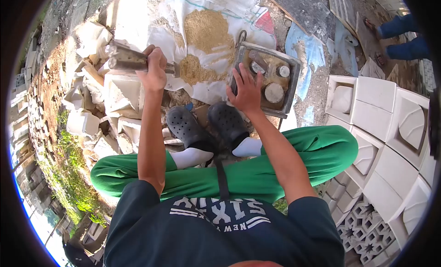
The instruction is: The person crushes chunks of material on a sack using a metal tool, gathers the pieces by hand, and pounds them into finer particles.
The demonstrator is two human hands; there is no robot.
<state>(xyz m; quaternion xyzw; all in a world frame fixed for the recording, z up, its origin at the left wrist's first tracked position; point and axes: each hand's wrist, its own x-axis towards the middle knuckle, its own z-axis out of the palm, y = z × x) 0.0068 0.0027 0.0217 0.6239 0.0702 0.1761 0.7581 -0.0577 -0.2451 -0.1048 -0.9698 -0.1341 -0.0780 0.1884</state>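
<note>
My left hand (155, 69) is wrapped round a thick, greyish bar-like tool (126, 58), held up over broken pale blocks. A narrower end of the tool sticks out to the right of my fist; its exact kind is unclear. My right hand (248, 91) has its fingers spread over the near left part of a rectangular metal mould (294, 78), apparently touching it. Inside the mould are a sandy brown layer, a round pale disc (274, 93), a smaller round piece (283, 71) and a longish grey piece (258, 60). A looped metal handle (242, 36) rises at its far left corner.
Sand (206, 30) lies on a white sheet (174, 14) ahead. Broken pale blocks (120, 95) are heaped at left. Moulded blocks (374, 95) and star-patterned vent blocks (367, 232) stand at right. Another person's legs (406, 46) show at upper right. My dark clogs (227, 122) are close by.
</note>
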